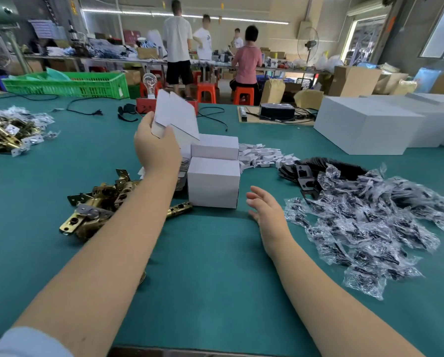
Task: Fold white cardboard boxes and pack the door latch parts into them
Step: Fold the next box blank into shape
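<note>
Above table, unprinted flat box

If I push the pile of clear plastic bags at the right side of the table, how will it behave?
The clear bags look thin and crinkled, so probably floppy and slippery. They lie loosely heaped on the green mat, so a push would likely scatter them, not move them together.

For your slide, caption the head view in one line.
Left hand lifts a flat box blank; right hand hovers open.
</note>
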Tool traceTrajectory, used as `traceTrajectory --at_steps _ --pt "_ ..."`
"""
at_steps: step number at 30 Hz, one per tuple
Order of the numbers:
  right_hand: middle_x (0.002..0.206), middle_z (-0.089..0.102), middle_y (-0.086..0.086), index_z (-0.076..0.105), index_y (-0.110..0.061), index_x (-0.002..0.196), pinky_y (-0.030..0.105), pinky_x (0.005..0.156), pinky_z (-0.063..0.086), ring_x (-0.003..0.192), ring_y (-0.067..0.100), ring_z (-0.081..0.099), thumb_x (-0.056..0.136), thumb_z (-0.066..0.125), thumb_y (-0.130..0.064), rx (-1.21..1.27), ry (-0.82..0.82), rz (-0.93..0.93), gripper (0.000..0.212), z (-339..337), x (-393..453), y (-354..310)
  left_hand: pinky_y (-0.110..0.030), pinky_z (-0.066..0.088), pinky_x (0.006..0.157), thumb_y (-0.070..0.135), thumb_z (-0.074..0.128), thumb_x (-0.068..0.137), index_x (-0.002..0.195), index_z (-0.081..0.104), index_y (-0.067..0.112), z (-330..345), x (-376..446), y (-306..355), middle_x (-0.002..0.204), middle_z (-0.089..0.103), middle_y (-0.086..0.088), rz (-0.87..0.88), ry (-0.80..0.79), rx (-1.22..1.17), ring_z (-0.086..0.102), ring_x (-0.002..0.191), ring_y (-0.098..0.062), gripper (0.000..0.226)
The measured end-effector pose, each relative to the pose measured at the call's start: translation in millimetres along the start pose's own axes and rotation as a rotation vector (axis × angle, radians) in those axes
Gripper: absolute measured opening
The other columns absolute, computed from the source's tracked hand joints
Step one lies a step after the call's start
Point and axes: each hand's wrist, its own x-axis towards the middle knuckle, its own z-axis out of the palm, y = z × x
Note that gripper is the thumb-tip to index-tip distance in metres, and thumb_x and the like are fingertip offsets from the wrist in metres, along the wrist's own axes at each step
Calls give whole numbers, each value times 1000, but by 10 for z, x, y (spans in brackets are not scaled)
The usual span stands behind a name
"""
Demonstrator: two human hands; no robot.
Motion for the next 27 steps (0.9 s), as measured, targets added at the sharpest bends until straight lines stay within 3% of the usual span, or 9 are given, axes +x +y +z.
traceTrajectory --at_steps 5,7,12,15,17,20,22,25,27 --pt "91 72 1 57 -27 107 30 80 51 82 15 66 93 55 -13 142 23 -27 20 -137 -90 -73 -31 59 74 5 61 91 145 41 17 -12 -737 124 125 60 0 -148 -197 -383 64 106 -17 59" --pt "83 74 -3 55 -28 109 27 74 53 77 13 68 96 51 -18 180 0 -49 17 -223 -98 -104 -39 59 79 -4 60 89 142 45 15 121 -1011 81 125 61 -5 -204 -328 -364 65 106 -22 58" --pt "106 71 9 58 -16 112 35 80 57 92 22 69 93 55 -4 148 46 -118 22 -454 -203 -68 -37 61 72 -5 59 90 120 59 27 367 -1503 -169 111 68 -1 -328 -740 -315 66 100 -25 44" --pt "105 70 11 60 -19 105 39 80 56 94 26 69 90 58 1 108 139 -96 26 -542 -228 -19 -28 56 75 19 68 89 114 62 36 349 -1572 -389 87 62 14 9 -651 83 61 81 -13 31" --pt "101 71 7 60 -24 99 42 84 55 96 28 67 88 58 2 33 168 -107 29 -549 -240 -29 -23 46 80 32 67 88 133 55 28 332 -1563 -480 91 61 11 208 -588 322 56 82 -10 46" --pt "81 69 -14 60 -30 86 25 73 51 80 5 65 87 56 2 -135 139 -150 32 -507 -290 -36 -26 40 76 29 60 87 152 25 24 324 -1532 -538 112 63 1 219 -648 462 58 95 -20 73" --pt "72 65 -19 58 -34 81 10 61 43 67 -7 57 87 56 -2 -241 127 -174 33 -461 -341 -29 -29 38 73 23 54 89 154 16 22 329 -1545 -545 115 62 -5 203 -653 485 57 98 -27 75" --pt "74 61 -14 56 -32 87 7 53 38 61 -2 51 85 57 -11 -340 193 -218 21 -423 -379 -13 -33 37 71 16 42 96 155 13 16 348 -1548 -548 114 64 -10 223 -599 535 56 98 -31 66" --pt "87 63 -11 55 -33 107 11 57 41 70 -1 55 86 55 -12 -314 224 -170 30 -444 -378 -30 -34 39 78 13 38 98 154 20 15 352 -1532 -554 119 65 -6 261 -598 559 56 104 -28 59"
